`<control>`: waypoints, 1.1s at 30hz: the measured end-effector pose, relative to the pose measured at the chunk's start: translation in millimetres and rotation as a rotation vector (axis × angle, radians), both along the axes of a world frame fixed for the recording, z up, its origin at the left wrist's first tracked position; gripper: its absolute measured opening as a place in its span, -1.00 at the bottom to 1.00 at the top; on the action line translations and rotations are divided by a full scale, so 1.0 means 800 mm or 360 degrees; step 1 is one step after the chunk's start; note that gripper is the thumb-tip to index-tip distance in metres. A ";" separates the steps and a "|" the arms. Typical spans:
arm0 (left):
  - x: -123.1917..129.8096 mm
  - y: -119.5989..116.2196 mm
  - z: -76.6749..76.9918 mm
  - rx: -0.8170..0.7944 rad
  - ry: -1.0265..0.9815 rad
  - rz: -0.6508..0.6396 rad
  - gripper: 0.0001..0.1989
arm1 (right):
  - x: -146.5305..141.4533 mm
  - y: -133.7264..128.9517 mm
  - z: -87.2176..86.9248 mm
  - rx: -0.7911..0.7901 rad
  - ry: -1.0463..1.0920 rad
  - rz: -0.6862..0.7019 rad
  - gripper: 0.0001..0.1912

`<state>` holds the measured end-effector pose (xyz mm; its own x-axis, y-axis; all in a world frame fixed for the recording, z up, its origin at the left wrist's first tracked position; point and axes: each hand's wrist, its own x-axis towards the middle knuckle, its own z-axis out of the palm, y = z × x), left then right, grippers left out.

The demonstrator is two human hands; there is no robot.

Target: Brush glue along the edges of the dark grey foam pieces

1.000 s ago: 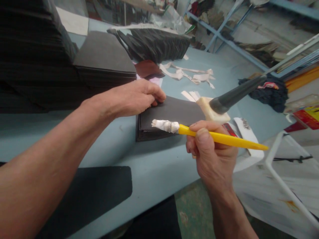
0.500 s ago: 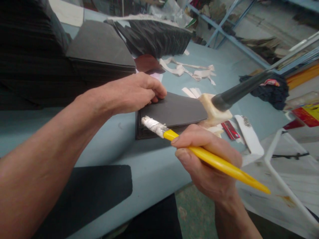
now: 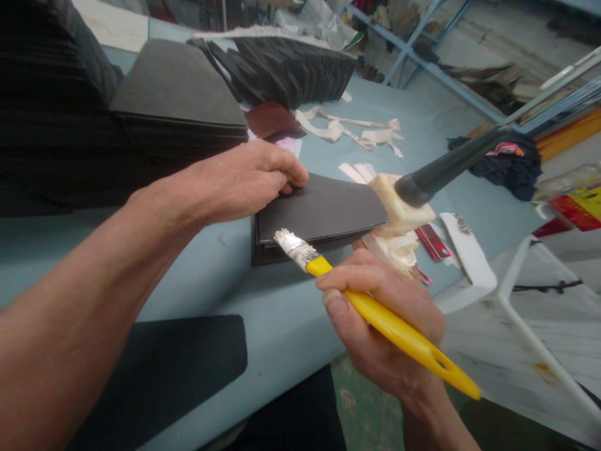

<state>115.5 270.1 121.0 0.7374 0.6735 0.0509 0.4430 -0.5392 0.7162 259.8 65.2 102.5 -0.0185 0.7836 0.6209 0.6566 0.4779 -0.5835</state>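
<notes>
A small stack of dark sheets [image 3: 328, 210] lies on the blue-grey table. My left hand [image 3: 263, 175] rests on its far left edge with fingers curled down; whether they pinch the top sheet is hidden. My right hand [image 3: 380, 307] is closed around the yellow handle of a brush [image 3: 394, 329]. The brush's white-coated bristles are at the near edge of the stack, pointing up and left. Just right of the stack stands a cream block [image 3: 399, 203] with a black tube or handle rising from it.
Tall piles of dark sheets [image 3: 181, 88] stand at the left and back. One dark piece [image 3: 188, 357] lies near the front edge. White strips [image 3: 333, 130], a red packet [image 3: 432, 243] and a white-framed bin [image 3: 539, 313] are to the right.
The brush has turned in my right hand, its handle end swinging down and left, and its tip has shifted slightly right and down. My left hand stays on the stack.
</notes>
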 end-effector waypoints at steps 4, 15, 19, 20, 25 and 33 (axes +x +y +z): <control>0.000 -0.002 0.002 0.0049 0.0001 -0.0016 -0.51 | -0.009 -0.002 0.004 0.0039 0.0039 -0.0050 -0.84; 0.000 -0.004 0.001 0.0080 0.0035 0.0029 -0.53 | -0.010 0.004 0.002 0.0049 0.0051 -0.0052 -0.88; 0.002 -0.007 0.003 0.0088 0.0049 0.0065 -0.54 | 0.003 -0.005 0.009 -0.0029 0.0019 -0.0151 -0.89; 0.002 -0.007 0.003 0.0091 0.0049 0.0058 -0.54 | 0.004 -0.006 0.012 -0.0038 0.0011 -0.0177 -0.89; 0.001 -0.004 -0.001 0.0119 0.0044 0.0046 -0.54 | 0.005 -0.008 0.015 0.0022 0.0005 -0.0261 -0.90; 0.003 -0.012 0.000 0.0094 0.0063 0.0141 -0.52 | -0.006 -0.009 0.011 0.0057 0.0069 -0.0327 -0.87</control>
